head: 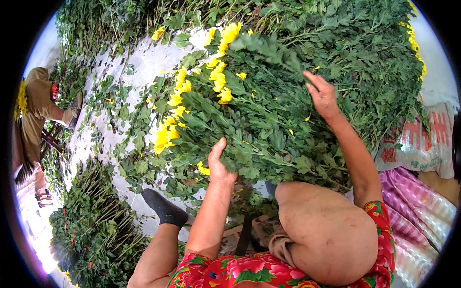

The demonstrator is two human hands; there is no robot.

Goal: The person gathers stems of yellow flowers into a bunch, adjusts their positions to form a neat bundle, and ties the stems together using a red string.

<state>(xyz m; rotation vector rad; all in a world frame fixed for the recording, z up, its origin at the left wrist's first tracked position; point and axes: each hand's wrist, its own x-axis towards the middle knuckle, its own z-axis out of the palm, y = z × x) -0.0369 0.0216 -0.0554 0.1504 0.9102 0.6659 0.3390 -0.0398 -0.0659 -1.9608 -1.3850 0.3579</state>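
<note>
My left hand [220, 165] is wrapped around the lower side of a bunch of chrysanthemums [230, 133], thumb up against the leaves. The bunch's yellow flower heads [166, 136] point to the left, and its leafy stems run right over my raised knee. Up and to the right, my right hand [322, 95] pinches a leafy chrysanthemum stem [275, 54] between its fingertips. Motion blurs that stem, and its flower end cannot be made out clearly. Beneath it lie more cut chrysanthemums [259, 97], with a row of yellow blooms [218, 77] along their left end.
A large heap of leafy stems [363, 61] fills the upper right. Tied bundles [104, 230] lie at lower left. Loose leaves litter the pale floor [144, 61]. Another person's leg [37, 93] shows at far left. A printed woven sack [428, 136] and pink checked fabric [414, 205] are at right.
</note>
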